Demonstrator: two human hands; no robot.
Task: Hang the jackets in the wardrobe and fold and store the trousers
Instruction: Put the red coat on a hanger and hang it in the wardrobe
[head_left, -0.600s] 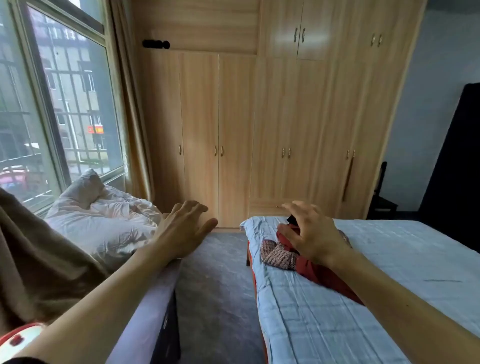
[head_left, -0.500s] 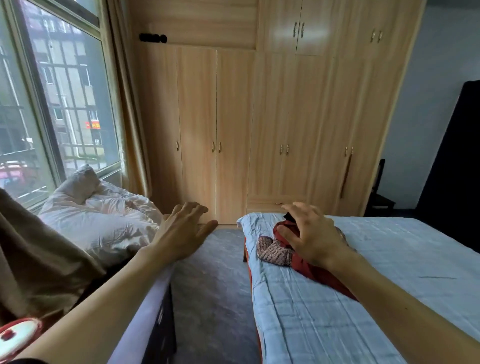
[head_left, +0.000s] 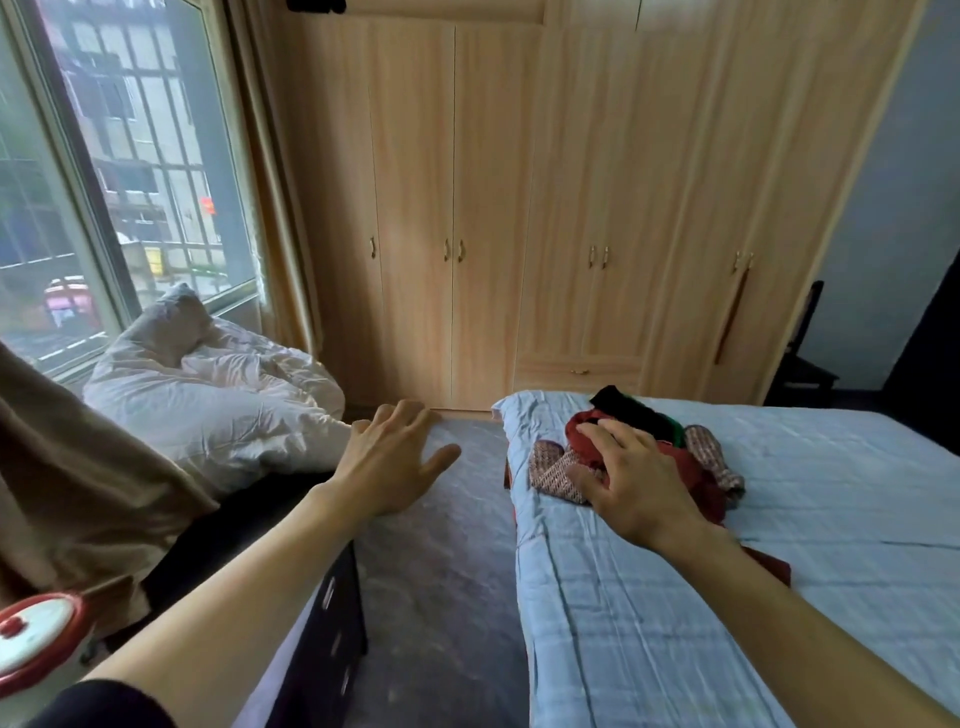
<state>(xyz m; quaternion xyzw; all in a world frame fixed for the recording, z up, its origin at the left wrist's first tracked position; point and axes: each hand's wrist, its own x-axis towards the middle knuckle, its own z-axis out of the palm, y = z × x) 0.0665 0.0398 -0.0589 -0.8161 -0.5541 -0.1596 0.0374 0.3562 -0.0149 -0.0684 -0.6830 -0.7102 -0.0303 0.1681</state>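
A pile of clothes lies at the near-left corner of the blue bed (head_left: 831, 519): a dark red garment (head_left: 706, 488), a patterned brown piece (head_left: 550, 470) and a black one (head_left: 631, 410) on top. My right hand (head_left: 631, 480) rests on the red garment with fingers spread, not closed around it. Over the floor gap between the beds hovers my left hand (head_left: 387, 465), fingers apart and holding nothing. The wooden wardrobe (head_left: 493, 208) fills the far wall with all its doors closed.
A white duvet (head_left: 218, 400) is bunched on the left bed under the window (head_left: 104, 171). A brown curtain (head_left: 67, 488) hangs at the near left. Grey carpet (head_left: 441, 571) runs between the beds. A dark chair (head_left: 802, 358) stands at the far right.
My head has tilted down and come closer to the bed. My right hand has spread flatter over the red garment, while the left one stays open over the floor.
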